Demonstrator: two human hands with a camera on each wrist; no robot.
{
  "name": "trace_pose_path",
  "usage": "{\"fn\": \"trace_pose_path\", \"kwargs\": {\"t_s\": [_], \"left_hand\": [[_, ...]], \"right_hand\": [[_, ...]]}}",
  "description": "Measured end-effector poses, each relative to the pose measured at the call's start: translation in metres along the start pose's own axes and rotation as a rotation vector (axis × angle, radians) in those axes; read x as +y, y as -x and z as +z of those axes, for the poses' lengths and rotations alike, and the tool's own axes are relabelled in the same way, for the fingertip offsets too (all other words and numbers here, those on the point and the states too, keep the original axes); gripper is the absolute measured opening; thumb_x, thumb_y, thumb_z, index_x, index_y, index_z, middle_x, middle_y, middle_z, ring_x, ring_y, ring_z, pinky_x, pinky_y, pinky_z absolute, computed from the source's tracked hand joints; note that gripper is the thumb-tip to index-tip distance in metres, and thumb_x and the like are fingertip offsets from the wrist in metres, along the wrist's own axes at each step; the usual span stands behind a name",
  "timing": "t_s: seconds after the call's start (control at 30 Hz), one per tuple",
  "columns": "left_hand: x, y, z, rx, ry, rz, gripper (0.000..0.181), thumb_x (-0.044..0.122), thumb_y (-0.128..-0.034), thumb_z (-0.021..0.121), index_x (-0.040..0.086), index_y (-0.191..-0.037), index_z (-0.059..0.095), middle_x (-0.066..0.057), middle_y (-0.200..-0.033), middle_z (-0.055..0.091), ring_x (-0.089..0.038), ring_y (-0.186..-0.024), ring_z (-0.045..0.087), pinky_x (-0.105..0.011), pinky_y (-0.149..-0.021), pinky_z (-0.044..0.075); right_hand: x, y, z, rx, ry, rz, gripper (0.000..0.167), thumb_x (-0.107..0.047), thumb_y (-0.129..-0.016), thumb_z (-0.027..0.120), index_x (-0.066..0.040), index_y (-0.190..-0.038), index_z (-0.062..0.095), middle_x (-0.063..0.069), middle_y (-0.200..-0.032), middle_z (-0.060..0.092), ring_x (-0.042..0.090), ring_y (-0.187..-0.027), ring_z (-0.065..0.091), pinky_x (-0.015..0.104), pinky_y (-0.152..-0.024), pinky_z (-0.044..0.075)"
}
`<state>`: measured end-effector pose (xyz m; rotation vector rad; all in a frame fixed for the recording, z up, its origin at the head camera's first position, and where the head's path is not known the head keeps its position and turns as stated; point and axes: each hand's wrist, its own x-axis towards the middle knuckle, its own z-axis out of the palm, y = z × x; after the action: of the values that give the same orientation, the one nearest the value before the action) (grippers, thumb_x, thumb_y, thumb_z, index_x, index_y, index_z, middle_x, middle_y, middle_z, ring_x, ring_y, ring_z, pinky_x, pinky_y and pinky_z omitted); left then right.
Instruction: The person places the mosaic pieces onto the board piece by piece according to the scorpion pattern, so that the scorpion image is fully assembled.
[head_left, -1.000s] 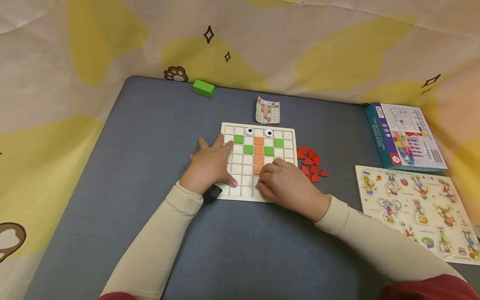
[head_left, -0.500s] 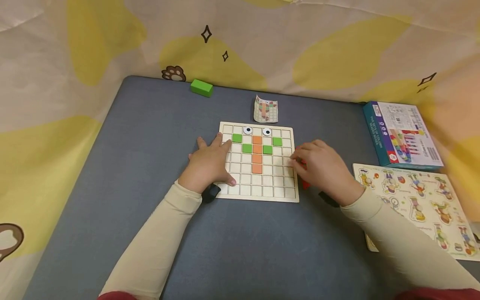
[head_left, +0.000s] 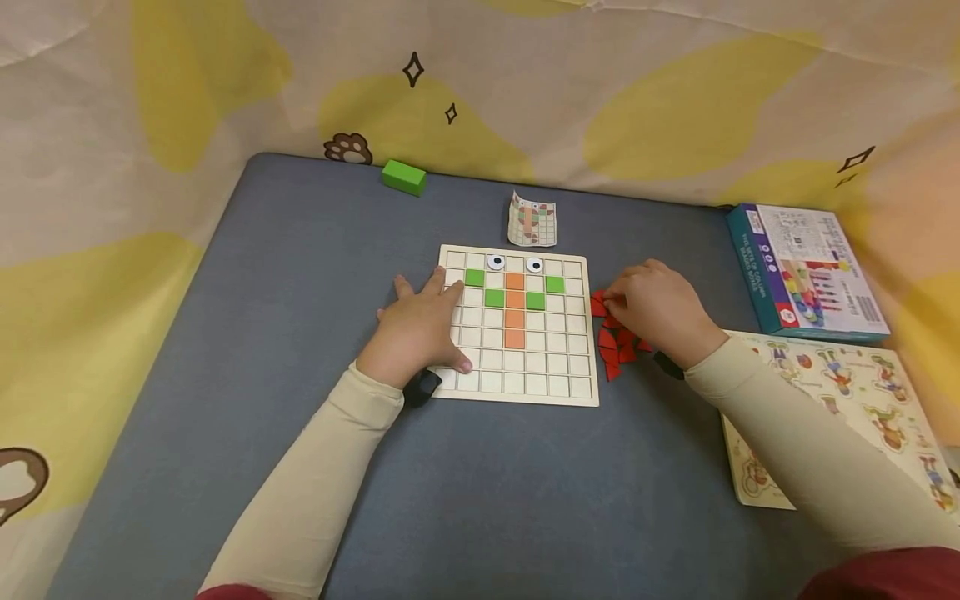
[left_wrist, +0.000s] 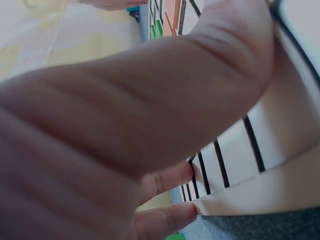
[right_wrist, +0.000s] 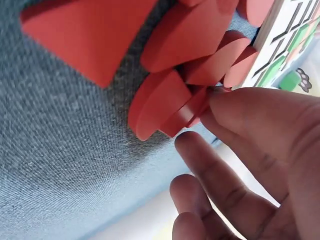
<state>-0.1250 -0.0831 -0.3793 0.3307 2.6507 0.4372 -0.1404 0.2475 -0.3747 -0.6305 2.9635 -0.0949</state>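
Observation:
My left hand (head_left: 418, 329) lies with fingers spread over the left edge of a pale wooden grid board (head_left: 525, 371); in the left wrist view two fingers (left_wrist: 167, 220) touch its rim. Set in the grid are orange squares (head_left: 514, 318), green squares (head_left: 494, 297) and two googly eyes (head_left: 534, 265). Right of the board, my right hand (head_left: 660, 304) reaches down to a pile of red wedge-shaped pieces (head_left: 608, 340). In the right wrist view its thumb and a partly hidden finger pinch a red piece (right_wrist: 182, 114) lying against others.
A small pattern card (head_left: 532, 221) lies behind the board. Farther back sits a green block (head_left: 404, 177). On the right are a teal box (head_left: 810, 275) and a picture board (head_left: 885, 417), partly under the right forearm. A patterned cloth (head_left: 480, 100) borders the table.
My right hand has left the lower middle of the grid, gone right to the red pieces, then shifted slightly up and right among them. My left hand has stayed on the board's edge.

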Motion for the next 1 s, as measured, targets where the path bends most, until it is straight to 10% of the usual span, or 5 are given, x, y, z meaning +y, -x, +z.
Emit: {"fn": "trace_pose_path", "kwargs": {"t_s": [0.37,0.67,1.0], "left_hand": [[0.0,0.0,0.0,0.006,-0.004,0.007,0.128,0.045,-0.0641,0.103,0.011,-0.167,0.035,-0.02,-0.175,0.015,-0.071,-0.148,0.005,-0.087,-0.095,0.035],[0.0,0.002,-0.002,-0.01,-0.005,0.003,0.127,0.045,-0.0657,0.102,0.011,-0.167,0.033,-0.02,-0.175,0.014,-0.07,-0.148,0.005,-0.087,-0.096,0.035],[0.0,0.002,-0.001,0.001,0.002,0.001,0.127,0.045,-0.0646,0.103,0.012,-0.167,0.035,-0.019,-0.175,0.015,-0.07,-0.148,0.004,-0.087,-0.097,0.034]], "right_hand": [[0.012,-0.012,0.0,0.032,-0.044,-0.128,0.04,0.004,-0.087,0.066,-0.015,-0.056,0.051,-0.001,-0.057,0.043,0.024,-0.066,0.042,0.041,-0.074,0.036],[0.024,-0.032,-0.005,0.033,-0.06,-0.179,0.013,0.002,-0.087,0.073,0.004,-0.097,0.081,0.016,-0.094,0.078,0.035,-0.09,0.068,0.054,-0.101,0.048],[-0.008,-0.07,-0.005,0.16,0.02,-0.432,0.006,0.004,-0.088,0.078,0.001,-0.084,0.075,0.014,-0.088,0.076,0.033,-0.084,0.062,0.046,-0.086,0.052]]}}
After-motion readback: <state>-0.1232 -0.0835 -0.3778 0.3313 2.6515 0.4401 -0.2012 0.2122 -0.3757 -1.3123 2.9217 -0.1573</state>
